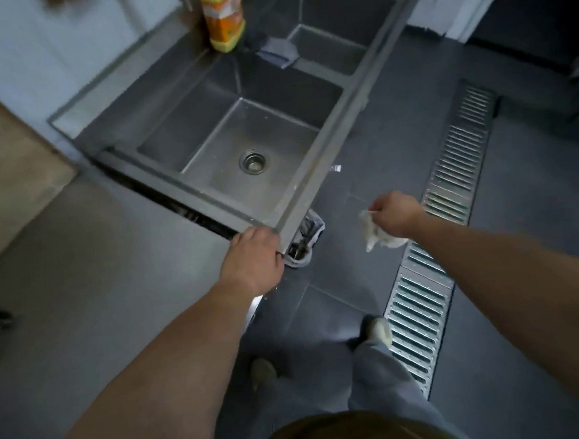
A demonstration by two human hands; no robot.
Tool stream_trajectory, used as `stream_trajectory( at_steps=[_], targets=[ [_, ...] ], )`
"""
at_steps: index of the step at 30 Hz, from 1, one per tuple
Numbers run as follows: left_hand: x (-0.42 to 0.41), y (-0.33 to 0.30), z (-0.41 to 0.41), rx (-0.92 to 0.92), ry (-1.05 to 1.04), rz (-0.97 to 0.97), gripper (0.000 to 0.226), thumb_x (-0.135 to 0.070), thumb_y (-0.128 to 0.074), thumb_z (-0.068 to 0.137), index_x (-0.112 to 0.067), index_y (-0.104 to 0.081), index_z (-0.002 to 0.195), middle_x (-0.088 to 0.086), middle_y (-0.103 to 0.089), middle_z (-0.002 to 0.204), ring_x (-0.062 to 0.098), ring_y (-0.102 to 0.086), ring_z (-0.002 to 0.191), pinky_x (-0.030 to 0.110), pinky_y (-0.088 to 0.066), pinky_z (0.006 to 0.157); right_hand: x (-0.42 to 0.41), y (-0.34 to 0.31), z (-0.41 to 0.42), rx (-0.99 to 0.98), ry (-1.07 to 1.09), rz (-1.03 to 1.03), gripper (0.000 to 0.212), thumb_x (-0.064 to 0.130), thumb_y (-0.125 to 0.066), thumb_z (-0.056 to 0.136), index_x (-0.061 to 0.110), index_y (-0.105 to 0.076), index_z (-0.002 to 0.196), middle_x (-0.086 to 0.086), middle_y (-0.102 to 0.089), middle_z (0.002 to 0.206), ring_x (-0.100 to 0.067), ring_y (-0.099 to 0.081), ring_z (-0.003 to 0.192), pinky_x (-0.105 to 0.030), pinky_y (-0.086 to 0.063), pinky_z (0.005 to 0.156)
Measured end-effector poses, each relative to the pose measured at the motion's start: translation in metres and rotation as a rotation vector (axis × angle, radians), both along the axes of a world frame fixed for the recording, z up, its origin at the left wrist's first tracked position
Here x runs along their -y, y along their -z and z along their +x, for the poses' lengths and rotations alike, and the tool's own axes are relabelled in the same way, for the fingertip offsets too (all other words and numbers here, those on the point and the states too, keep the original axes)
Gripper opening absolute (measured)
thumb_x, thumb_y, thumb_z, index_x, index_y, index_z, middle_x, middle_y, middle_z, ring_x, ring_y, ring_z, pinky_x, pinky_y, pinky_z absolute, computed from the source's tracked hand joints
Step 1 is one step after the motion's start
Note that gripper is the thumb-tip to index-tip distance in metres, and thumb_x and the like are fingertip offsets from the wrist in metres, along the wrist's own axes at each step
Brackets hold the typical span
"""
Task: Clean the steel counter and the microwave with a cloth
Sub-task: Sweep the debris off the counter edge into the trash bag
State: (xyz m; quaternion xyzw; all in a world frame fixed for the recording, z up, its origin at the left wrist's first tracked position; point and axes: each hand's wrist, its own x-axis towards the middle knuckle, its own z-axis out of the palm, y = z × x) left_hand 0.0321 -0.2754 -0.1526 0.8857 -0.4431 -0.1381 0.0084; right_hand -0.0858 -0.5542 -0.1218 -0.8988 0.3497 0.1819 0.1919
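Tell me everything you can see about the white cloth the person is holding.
The white cloth is small, crumpled and looks like thin, soft fabric, off-white with faint greyish patches. The right hand grips its upper part in curled fingers, and the rest hangs loose below the fist, ending in a limp point. It is held in the air above the dark floor, right of the steel sink's near corner and just left of the floor drain grate. Only the hand touches it.

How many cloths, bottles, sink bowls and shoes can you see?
Cloths: 3, the white cloth held by the right hand, the blue cloth between the bowls, the grey rag under the sink corner by the left hand
Bottles: 1, yellow bottle
Sink bowls: 2
Shoes: 2
Total: 8
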Motion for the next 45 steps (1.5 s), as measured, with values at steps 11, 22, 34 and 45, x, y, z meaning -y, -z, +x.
stream_trajectory(
  at_steps=[11, 22, 34, 45],
  targets=[
    [0.176, 0.053, -0.087, -0.249, -0.015, 0.369, 0.043, -0.039, -0.042, 0.096, -0.020, -0.046, 0.134, 0.007, -0.048, 0.137, 0.028, -0.044, 0.124, 0.044, -0.045, 0.098, 0.120, 0.082, -0.089, -0.096, -0.006, 0.226, 0.030, 0.024, -0.054, 0.087, 0.018, -0.072, 0.110, -0.011, -0.071, 0.114, -0.030, -0.065, 0.106, -0.026, -0.046, 0.079],
    [0.241, 0.140, -0.088, -0.426, -0.364, 0.441, 0.053, -0.040, -0.046, 0.097, -0.019, -0.041, 0.145, 0.010, -0.049, 0.139, 0.032, -0.047, 0.127, 0.042, -0.043, 0.101, 0.200, 0.172, -0.097, -0.092, 0.000, 0.286, 0.030, 0.024, -0.051, 0.093, 0.014, -0.069, 0.115, -0.012, -0.067, 0.122, -0.032, -0.061, 0.113, -0.029, -0.046, 0.088],
    [0.233, 0.315, -0.003, -0.502, -0.938, 0.337, 0.043, -0.033, -0.045, 0.099, -0.006, -0.052, 0.132, 0.018, -0.059, 0.128, 0.038, -0.057, 0.117, 0.044, -0.045, 0.097, 0.170, 0.336, -0.027, -0.064, 0.098, 0.412, 0.028, 0.031, -0.050, 0.093, 0.019, -0.070, 0.108, -0.011, -0.070, 0.113, -0.035, -0.063, 0.105, -0.033, -0.050, 0.088],
    [0.237, 0.498, 0.049, -0.443, -1.036, 0.174, 0.065, -0.041, -0.044, 0.102, -0.015, -0.017, 0.155, 0.022, -0.051, 0.142, 0.042, -0.054, 0.124, 0.048, -0.047, 0.100, 0.158, 0.490, 0.049, 0.018, 0.119, 0.443, 0.021, 0.025, -0.050, 0.092, 0.025, -0.069, 0.101, -0.004, -0.071, 0.098, -0.028, -0.066, 0.094, -0.026, -0.040, 0.071]
  ],
)
